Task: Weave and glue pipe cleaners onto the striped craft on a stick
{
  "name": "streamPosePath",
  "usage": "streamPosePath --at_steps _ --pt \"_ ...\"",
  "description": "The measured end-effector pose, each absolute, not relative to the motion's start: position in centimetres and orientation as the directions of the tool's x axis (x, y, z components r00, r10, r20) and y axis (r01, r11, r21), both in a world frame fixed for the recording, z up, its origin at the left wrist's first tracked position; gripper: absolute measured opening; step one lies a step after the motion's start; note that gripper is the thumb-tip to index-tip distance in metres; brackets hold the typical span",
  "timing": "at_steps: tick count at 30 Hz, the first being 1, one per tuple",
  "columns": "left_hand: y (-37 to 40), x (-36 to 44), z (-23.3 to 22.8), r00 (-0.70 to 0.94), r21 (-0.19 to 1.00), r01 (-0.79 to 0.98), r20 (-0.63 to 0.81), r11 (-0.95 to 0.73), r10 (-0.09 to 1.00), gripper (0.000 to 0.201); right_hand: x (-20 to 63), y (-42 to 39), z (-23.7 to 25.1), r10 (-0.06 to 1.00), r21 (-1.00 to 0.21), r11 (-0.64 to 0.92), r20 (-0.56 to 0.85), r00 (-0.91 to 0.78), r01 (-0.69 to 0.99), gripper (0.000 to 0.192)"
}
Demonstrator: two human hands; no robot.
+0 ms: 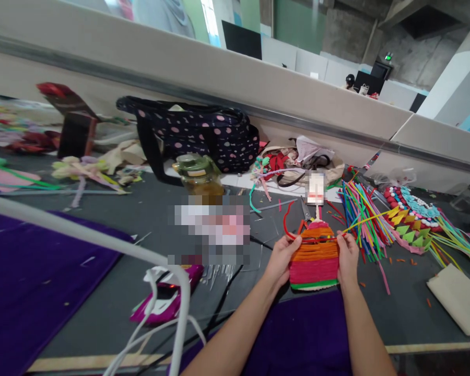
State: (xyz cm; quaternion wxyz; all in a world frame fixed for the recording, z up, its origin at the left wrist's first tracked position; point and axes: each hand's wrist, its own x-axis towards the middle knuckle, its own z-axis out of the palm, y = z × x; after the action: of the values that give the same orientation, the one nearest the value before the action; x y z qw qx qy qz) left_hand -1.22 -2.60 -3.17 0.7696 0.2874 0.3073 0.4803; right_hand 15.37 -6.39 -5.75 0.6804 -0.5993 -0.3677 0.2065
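Observation:
Both my hands grip a small craft piece (314,257) wrapped in bands of green, pink, orange and yellow pipe cleaner. My left hand (281,258) holds its left edge and pinches a red pipe cleaner (285,222) that loops upward. My right hand (347,257) holds the right edge, with a yellow pipe cleaner (370,219) running off to the right from its fingers. The piece hangs just above the grey table (113,292).
A heap of coloured pipe cleaners (360,214) lies right of my hands, beside a colourful finished piece (411,219). A dotted dark bag (198,133) and a jar (199,175) stand behind. Purple cloth (31,282), white cables (156,308), a pink phone (168,300) and a cream foam block (456,297) lie nearby.

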Motion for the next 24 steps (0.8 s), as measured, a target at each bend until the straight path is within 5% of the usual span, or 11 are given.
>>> streamPosePath --at_steps 4,7,17,24 --pt "-2.8 -1.0 -3.1 0.342 0.732 -0.575 -0.193 0.367 0.92 0.036 15.1 -6.5 -5.2 0.733 -0.964 0.168 -0.016 0.68 -0.204 0.02" --pt "-2.9 -0.9 -3.1 0.29 0.716 -0.605 -0.211 0.349 0.934 0.034 15.0 -6.6 -4.7 0.718 -0.934 0.198 -0.068 0.692 -0.297 0.02" --pt "-3.0 -1.0 -2.8 0.344 0.646 -0.603 -0.318 0.468 0.883 0.028 14.8 -6.8 -4.1 0.695 -0.95 0.193 -0.043 0.717 -0.244 0.019" --pt "-3.2 -1.7 -1.9 0.548 0.597 -0.596 -0.186 0.537 0.816 0.026 14.6 -7.1 -3.6 0.755 -0.944 0.183 -0.043 0.654 -0.274 0.02"
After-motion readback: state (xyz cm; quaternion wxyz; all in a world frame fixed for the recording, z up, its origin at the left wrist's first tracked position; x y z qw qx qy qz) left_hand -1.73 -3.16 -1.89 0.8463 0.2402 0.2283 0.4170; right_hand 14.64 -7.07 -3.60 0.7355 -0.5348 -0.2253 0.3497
